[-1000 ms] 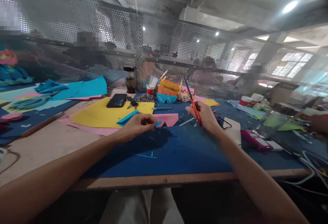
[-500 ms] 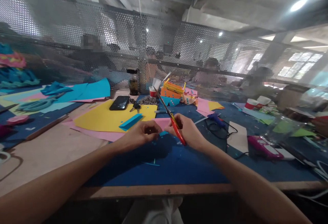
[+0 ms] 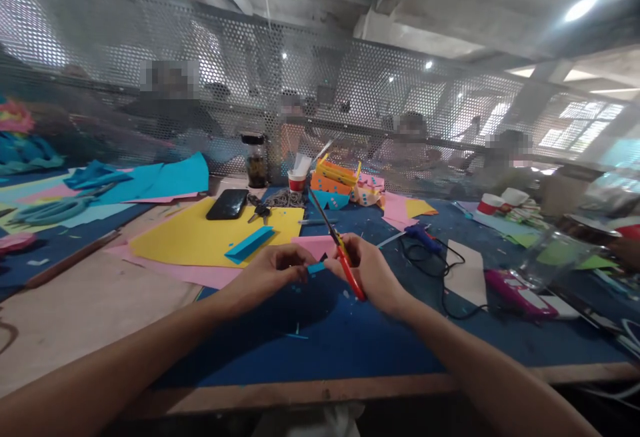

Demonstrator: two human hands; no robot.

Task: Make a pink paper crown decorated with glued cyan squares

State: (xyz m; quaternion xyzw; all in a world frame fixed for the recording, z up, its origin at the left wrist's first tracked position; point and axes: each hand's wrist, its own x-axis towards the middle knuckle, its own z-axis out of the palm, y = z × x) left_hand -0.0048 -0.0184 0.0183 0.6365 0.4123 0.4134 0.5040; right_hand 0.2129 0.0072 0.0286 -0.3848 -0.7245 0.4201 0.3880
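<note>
Head view, read as a clock face around the small blue strip (image 3: 316,268) with twelve pointing away from the person: the strip is held just above the blue-covered surface (image 3: 320,365), between the two hands. The fingers of the left hand (image 3: 273,272) pinch its nine o'clock end. The right hand (image 3: 373,267) grasps red-handled scissors (image 3: 353,277), whose blades point toward eleven, while its thumb and fingertips meet the strip's three o'clock end. Just beyond, at twelve, lies a pink paper piece (image 3: 309,244). Toward ten, a folded blue paper (image 3: 250,245) rests on a yellow sheet (image 3: 175,240), with a black phone (image 3: 227,204) and keys (image 3: 260,212) farther out. A lidded jar (image 3: 257,167) stands at eleven; a red-and-white cup (image 3: 297,182) is near twelve, beside a dotted orange paper piece (image 3: 330,184). Between two and three lies a blue glue gun (image 3: 424,238); at three, a beige card (image 3: 466,270), with a magenta device (image 3: 520,294) past it. Near six sits a thin blue sliver (image 3: 296,336).
</note>
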